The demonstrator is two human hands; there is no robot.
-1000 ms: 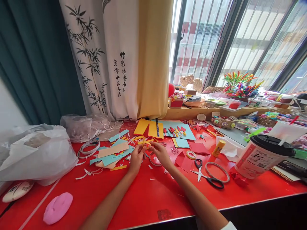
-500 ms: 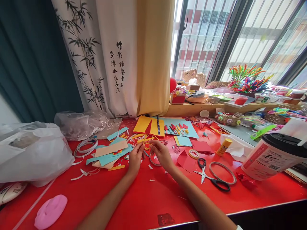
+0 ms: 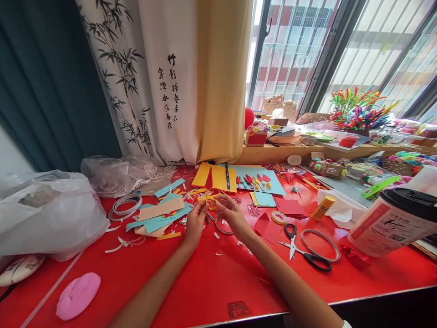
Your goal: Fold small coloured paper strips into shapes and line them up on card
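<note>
My left hand is closed, pinching the thin yellow stem of a red pointed paper piece, which stands up above the fingertips. Close beside it, my right hand has thumb and forefinger pinched on a narrow yellow paper strip near the stem. Whether strip and stem touch is hard to tell. Just beyond both hands lie paper scraps and a yellow sheet. Several small red-tipped paper pieces rest on a light blue sheet.
To the right lie scissors, a tape roll, a ring, a glue stick and a large cup. Left are paper strips, a plastic bag and a pink lump. The table's edge runs in front.
The view has shifted slightly, moving the table items rightward in it. The red pointed piece has turned more upright in my left hand. My right hand keeps its pinch beside it.
</note>
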